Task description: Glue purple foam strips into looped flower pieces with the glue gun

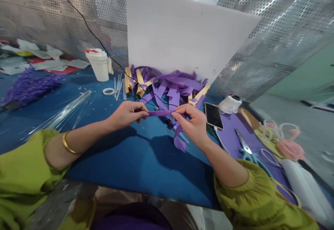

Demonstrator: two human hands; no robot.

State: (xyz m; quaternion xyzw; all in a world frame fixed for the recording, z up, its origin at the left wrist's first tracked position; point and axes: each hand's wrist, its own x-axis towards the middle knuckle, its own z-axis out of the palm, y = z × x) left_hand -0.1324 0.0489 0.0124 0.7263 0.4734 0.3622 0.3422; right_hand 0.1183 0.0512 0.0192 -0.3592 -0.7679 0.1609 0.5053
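A narrow purple ribbon [160, 113] is stretched between my two hands above the blue table. My left hand [129, 114] pinches one end of it between thumb and fingers. Farther along, my right hand [191, 121] pinches the same strip, and a loose purple tail hangs below that hand. Behind the hands lies a heap of purple ribbon strips [173, 92], with small bunches of purple flowers in tan paper wraps [141, 83] beside it.
A white cup [98, 64], a tape roll [108, 91] and clear glue sticks [119, 86] stand or lie at the back left. Purple flower stems [31, 85] lie far left. On the right are a phone [213, 115] with a cable and scissors [246, 148]. A white board [182, 31] leans behind.
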